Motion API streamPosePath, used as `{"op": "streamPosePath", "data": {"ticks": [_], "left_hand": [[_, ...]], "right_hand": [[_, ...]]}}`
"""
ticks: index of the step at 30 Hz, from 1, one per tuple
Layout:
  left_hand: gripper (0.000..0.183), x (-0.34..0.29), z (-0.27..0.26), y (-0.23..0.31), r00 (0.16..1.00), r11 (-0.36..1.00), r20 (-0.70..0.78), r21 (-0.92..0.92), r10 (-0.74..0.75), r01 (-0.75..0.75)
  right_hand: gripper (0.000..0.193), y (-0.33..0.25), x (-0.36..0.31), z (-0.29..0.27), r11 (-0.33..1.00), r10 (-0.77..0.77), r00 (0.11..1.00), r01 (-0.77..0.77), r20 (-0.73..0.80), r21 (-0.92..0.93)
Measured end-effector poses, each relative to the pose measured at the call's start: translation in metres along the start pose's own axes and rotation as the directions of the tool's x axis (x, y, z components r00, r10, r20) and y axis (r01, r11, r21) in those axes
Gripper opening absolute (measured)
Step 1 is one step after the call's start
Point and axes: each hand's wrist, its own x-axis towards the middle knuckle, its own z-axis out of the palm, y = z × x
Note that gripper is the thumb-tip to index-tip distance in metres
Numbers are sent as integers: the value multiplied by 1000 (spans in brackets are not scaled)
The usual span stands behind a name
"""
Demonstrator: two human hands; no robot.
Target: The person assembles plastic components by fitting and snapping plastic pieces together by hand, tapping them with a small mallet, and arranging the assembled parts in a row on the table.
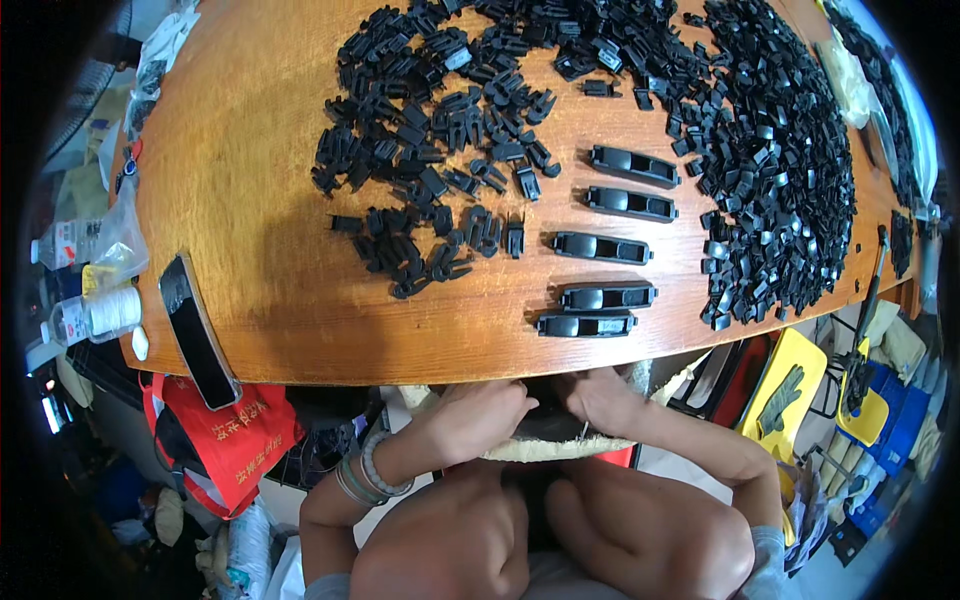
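Observation:
My left hand [488, 412] and my right hand [606, 402] are both below the table's front edge, reaching into the dark opening of a bag or sack with a frayed beige rim [560, 449] over my lap. The fingers of both hands are mostly hidden in the dark opening, so what they hold, if anything, does not show. On the table just beyond, several long black plastic housings [603, 247] lie in a column. Left of them spreads a loose pile of black plastic clips [410, 140]. A bigger heap of small black plastic pieces [775, 200] covers the right side.
A smartphone [200, 330] overhangs the front left edge of the wooden table [240, 130]. Thread spool [114, 312] and plastic bottle [66, 243] stand at the left. A red bag [235, 440] hangs below; a yellow stool [785, 385] with a dark glove [780, 400] is at right.

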Motion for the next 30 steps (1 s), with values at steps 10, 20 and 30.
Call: {"op": "streamPosePath", "data": {"ticks": [10, 20, 30], "left_hand": [[38, -33, -39, 27, 960, 936, -205, -257, 189, -239], [38, 7, -36, 52, 881, 563, -425, -685, 208, -464], [35, 19, -43, 44, 797, 383, 13, -882, 604, -276]], "right_hand": [[29, -28, -36, -89, 621, 50, 877, 347, -478, 703], [35, -29, -26, -96, 511, 471, 320, 661, -822, 550], [67, -32, 2, -138, -339, 5, 501, 815, -865, 470]]}}
